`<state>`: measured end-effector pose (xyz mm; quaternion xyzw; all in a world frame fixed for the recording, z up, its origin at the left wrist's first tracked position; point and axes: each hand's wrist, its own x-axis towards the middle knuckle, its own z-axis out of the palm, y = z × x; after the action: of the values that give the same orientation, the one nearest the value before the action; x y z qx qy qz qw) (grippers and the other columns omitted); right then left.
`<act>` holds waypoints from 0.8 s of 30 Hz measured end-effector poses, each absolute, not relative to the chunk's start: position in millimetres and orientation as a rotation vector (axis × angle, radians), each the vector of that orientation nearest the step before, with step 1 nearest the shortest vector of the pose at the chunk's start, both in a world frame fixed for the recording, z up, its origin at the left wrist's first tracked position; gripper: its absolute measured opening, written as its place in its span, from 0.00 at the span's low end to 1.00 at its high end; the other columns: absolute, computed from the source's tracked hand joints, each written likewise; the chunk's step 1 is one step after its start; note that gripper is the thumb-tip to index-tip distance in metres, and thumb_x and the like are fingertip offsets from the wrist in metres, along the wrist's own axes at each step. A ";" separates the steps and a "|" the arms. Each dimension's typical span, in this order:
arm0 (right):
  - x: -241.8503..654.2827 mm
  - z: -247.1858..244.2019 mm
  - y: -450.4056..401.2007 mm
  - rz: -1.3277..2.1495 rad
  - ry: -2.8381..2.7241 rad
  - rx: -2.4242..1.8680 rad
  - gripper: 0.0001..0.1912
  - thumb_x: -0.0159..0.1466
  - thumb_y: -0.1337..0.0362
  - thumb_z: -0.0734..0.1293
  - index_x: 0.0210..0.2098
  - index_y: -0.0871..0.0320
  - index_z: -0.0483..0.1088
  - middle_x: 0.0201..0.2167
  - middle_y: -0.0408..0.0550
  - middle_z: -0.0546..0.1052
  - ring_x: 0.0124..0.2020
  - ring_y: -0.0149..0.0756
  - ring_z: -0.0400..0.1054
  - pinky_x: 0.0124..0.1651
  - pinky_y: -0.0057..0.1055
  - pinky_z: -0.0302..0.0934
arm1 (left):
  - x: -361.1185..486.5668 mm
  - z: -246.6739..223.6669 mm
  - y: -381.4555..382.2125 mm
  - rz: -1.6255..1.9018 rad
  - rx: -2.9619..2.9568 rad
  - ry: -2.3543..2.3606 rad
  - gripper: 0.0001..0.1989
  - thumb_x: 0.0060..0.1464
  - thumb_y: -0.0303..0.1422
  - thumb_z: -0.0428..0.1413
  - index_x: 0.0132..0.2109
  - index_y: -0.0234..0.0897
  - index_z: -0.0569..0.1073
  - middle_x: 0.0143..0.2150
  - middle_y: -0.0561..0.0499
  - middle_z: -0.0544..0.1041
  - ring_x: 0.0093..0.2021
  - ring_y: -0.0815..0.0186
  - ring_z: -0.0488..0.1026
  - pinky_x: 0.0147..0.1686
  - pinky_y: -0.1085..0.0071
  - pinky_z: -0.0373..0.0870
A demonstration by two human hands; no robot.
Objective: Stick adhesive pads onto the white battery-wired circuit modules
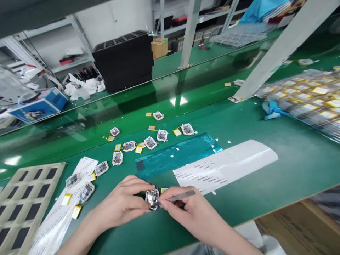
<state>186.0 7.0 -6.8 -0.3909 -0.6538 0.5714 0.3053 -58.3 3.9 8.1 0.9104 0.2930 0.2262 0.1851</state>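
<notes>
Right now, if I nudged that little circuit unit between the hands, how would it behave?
The circuit unit would probably resist shifting, since the left hand steadies it. Its exposed electronics look easily damaged. Its squarish body seems unlikely to roll.

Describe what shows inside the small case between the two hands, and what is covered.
Inside the case sits a circuit board with shiny parts. The left hand and a grey tool cover bits of the case's edge; anything beneath the board is hidden.
</notes>
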 end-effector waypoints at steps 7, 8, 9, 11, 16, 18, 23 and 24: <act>199.4 -3.2 11.8 1.030 -1.614 -0.934 0.11 0.67 0.62 0.66 0.32 0.53 0.80 0.26 0.42 0.82 0.27 0.32 0.76 0.32 0.22 0.69 | -51.3 5.1 -1.3 0.603 2.649 0.953 0.06 0.65 0.34 0.59 0.48 0.41 0.74 0.55 0.45 0.82 0.52 0.60 0.80 0.60 0.61 0.67; 203.8 -5.1 12.9 0.966 -1.576 -0.936 0.10 0.67 0.62 0.67 0.33 0.53 0.80 0.27 0.42 0.82 0.27 0.31 0.77 0.33 0.21 0.70 | -48.0 4.6 -2.3 0.583 2.658 0.997 0.11 0.64 0.35 0.61 0.50 0.40 0.72 0.55 0.44 0.82 0.52 0.59 0.79 0.59 0.60 0.68; 208.1 -8.0 14.1 0.918 -1.547 -0.944 0.09 0.67 0.62 0.68 0.33 0.52 0.80 0.28 0.42 0.82 0.28 0.31 0.77 0.34 0.20 0.71 | -44.6 4.4 -3.1 0.557 2.668 1.030 0.14 0.62 0.36 0.63 0.52 0.40 0.70 0.54 0.43 0.82 0.52 0.58 0.79 0.57 0.59 0.70; 214.8 -15.8 16.2 0.860 -1.512 -0.965 0.08 0.67 0.62 0.68 0.34 0.51 0.80 0.30 0.42 0.83 0.29 0.31 0.78 0.35 0.19 0.71 | -39.4 6.3 -2.9 0.496 2.680 1.055 0.18 0.59 0.35 0.65 0.53 0.40 0.69 0.53 0.44 0.82 0.50 0.57 0.79 0.52 0.61 0.73; 215.1 -29.2 19.6 0.825 -1.500 -0.947 0.08 0.67 0.60 0.68 0.34 0.51 0.80 0.32 0.43 0.83 0.30 0.33 0.78 0.34 0.20 0.72 | -57.2 32.3 28.7 0.458 2.555 1.368 0.19 0.54 0.33 0.67 0.51 0.43 0.73 0.53 0.47 0.81 0.53 0.58 0.78 0.55 0.63 0.73; 212.1 -30.4 20.6 0.853 -1.521 -0.912 0.09 0.68 0.60 0.67 0.34 0.51 0.80 0.31 0.43 0.83 0.29 0.33 0.78 0.33 0.20 0.71 | -82.0 48.7 56.9 0.457 2.440 1.681 0.16 0.54 0.32 0.66 0.50 0.43 0.75 0.52 0.48 0.81 0.53 0.58 0.78 0.55 0.62 0.73; 209.3 -34.3 23.9 0.900 -1.520 -0.919 0.12 0.68 0.56 0.66 0.34 0.52 0.80 0.29 0.44 0.82 0.24 0.32 0.74 0.30 0.21 0.71 | -164.6 72.3 120.0 0.441 2.148 2.267 0.11 0.63 0.34 0.61 0.50 0.35 0.75 0.47 0.46 0.79 0.47 0.59 0.78 0.51 0.57 0.76; 209.0 -35.0 24.4 0.910 -1.519 -0.922 0.13 0.68 0.55 0.66 0.34 0.53 0.80 0.28 0.45 0.81 0.24 0.33 0.73 0.30 0.22 0.71 | -178.3 72.1 125.6 0.412 2.069 2.374 0.12 0.65 0.35 0.60 0.52 0.34 0.75 0.49 0.46 0.78 0.47 0.59 0.78 0.49 0.57 0.77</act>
<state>209.0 24.4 -35.0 -0.3883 -0.6395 0.3833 0.5417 -178.3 125.6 72.1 0.6514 0.7474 0.1298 -0.0172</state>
